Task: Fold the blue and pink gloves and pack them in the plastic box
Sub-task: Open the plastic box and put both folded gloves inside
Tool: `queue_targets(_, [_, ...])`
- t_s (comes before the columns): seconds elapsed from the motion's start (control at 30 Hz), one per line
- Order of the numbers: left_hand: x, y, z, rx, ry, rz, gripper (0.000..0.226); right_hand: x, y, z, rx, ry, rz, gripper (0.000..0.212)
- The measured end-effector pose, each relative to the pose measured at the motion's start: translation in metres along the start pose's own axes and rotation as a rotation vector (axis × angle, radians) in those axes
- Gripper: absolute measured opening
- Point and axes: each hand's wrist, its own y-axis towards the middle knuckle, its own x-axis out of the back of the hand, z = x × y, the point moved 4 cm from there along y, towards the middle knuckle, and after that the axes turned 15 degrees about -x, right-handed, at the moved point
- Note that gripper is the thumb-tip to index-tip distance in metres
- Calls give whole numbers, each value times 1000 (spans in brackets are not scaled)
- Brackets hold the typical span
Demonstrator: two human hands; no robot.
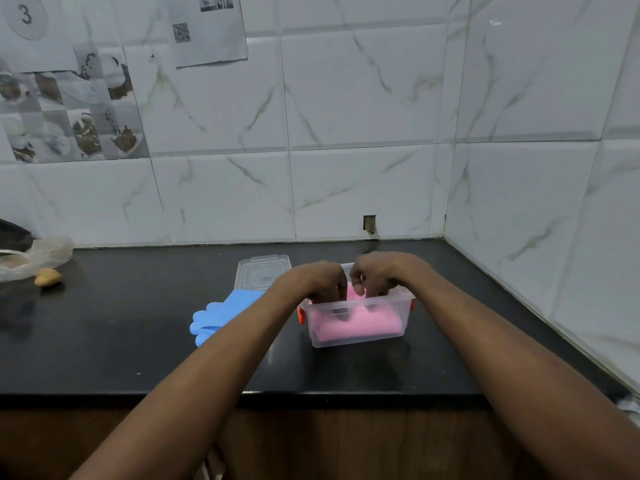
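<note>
A sticker reading "3" hangs up-left of the plastic box; blue gloves lie just left. The left hand and right hand curl onto the pink gloves inside; pinching or pressing, I cannot tell.

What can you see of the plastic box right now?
A small rectangular box of clear plastic, open on top, with orange latches at both ends. It stands upright on the black counter, right of the blue gloves, its lid lying behind to the left. Folded pink gloves fill the bottom. The left hand and right hand reach in from above, fingers curled onto the pink gloves.
</note>
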Motion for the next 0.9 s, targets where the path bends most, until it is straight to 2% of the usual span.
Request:
queue_targets(0.1, [-4, 4, 3, 34, -51, 125, 40, -9, -2, -1, -10, -21, 168, 15])
queue_targets(0.17, [-5, 6, 6, 34, -58, 173, 47, -16, 3, -2, -44, -24, 219, 18])
queue_targets(0.27, [-8, 9, 11, 45, -66, 241, 53, -22, 10, 2, -87, -26, 286, 33])
queue_targets(0.37, [-10, 12, 13, 59, -40, 303, 55, -25, 14, 7, -120, -110, 305, 59])
queue_targets(0.53, [-8, 6, 7, 42, -45, 297, 53, -26, 14, 10, -143, -118, 313, 58])
queue_targets(0.6, [2, -4, 8, 24, -78, 134, 43, -24, 9, 10, -114, -92, 287, 52])
queue_targets(0.7, [26, -40, 23, 47, -275, -380, 28, -13, -3, 6, -69, 56, 216, 32])
queue_targets(0.77, [34, -80, 50, 139, -375, -717, 23, 1, -16, 5, -52, 238, 122, 20])
queue_targets(0.8, [33, -99, 67, 217, -365, -826, 20, 10, -24, 7, -38, 338, 42, 17])
queue_targets(0.87, [20, -134, 103, 427, -275, -866, 8, 29, -42, 20, 31, 543, -142, 14])
queue_targets(0.9, [10, -147, 116, 539, -244, -831, 16, 36, -53, 32, 85, 646, -201, 14])
